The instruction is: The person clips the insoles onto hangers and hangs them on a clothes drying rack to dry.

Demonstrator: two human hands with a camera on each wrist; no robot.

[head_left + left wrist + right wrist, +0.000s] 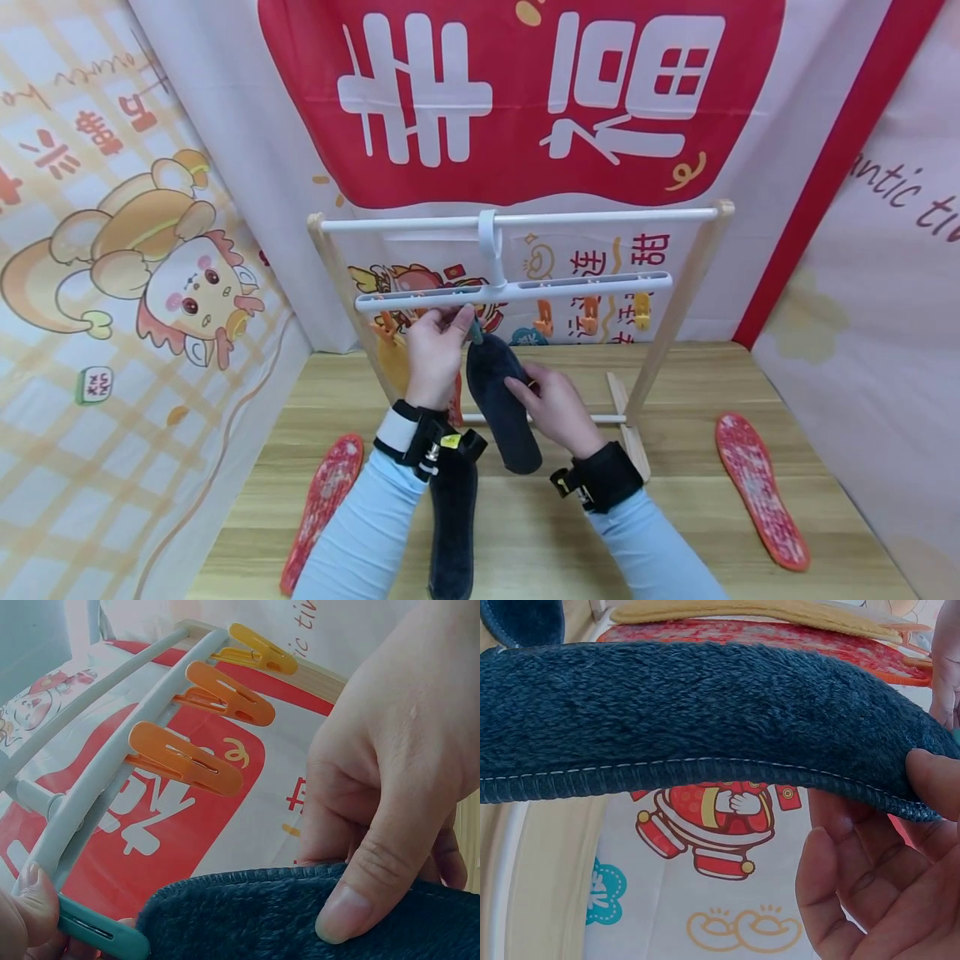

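Observation:
My right hand [557,410] pinches a dark blue plush insole [501,412] at its side, thumb on the fluffy face. The insole hangs tilted, its upper end close to a teal clothespin [103,928]. My left hand [435,354] pinches that clothespin just under the bar of a light blue clip hanger [592,287]. In the left wrist view the clothespin's tip meets the insole's stitched edge. Behind my left hand hang a yellow insole [393,362] and a red patterned insole [765,645], partly hidden.
The hanger hooks over the top rail of a white and wooden rack [660,333]. Orange clothespins [544,317] and a yellow clothespin [642,310] line its right half. On the wooden table [675,517] lie a second dark insole [453,533] and red insoles, left [322,508] and right [761,492].

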